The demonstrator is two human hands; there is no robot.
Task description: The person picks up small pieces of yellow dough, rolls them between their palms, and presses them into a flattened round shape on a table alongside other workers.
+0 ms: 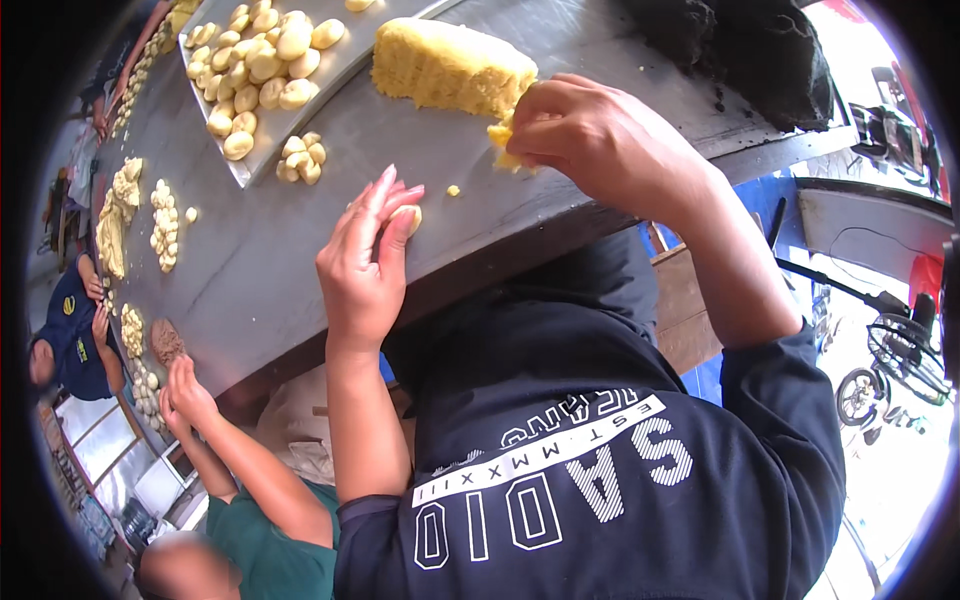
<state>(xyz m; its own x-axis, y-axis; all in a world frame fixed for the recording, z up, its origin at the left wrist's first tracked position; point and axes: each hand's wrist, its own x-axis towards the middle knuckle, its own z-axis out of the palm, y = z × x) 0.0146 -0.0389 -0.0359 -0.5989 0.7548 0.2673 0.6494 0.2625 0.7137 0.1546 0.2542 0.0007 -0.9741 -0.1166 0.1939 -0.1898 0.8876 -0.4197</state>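
My left hand [365, 255] is at the front edge of the metal table [420, 170], its fingers curved around a small pale dough piece [408, 220]. My right hand [575, 135] is bent at the lower right end of a large yellow, crumbly block [445, 62], fingers pinching a yellow bit [500, 135] that is partly hidden. A small yellow crumb [453, 191] lies between my hands. Farther up left, a small cluster of round pale dough pieces [300, 160] sits beside a metal tray [243, 175] holding several more.
A dark crumpled item [750, 60] lies at the table's right end. At the left, co-workers' hands [190, 395] work among dough piles [125, 210] and a brown mass [167, 342]. A fan [905, 350] and a parked motorbike [860, 395] stand at the right.
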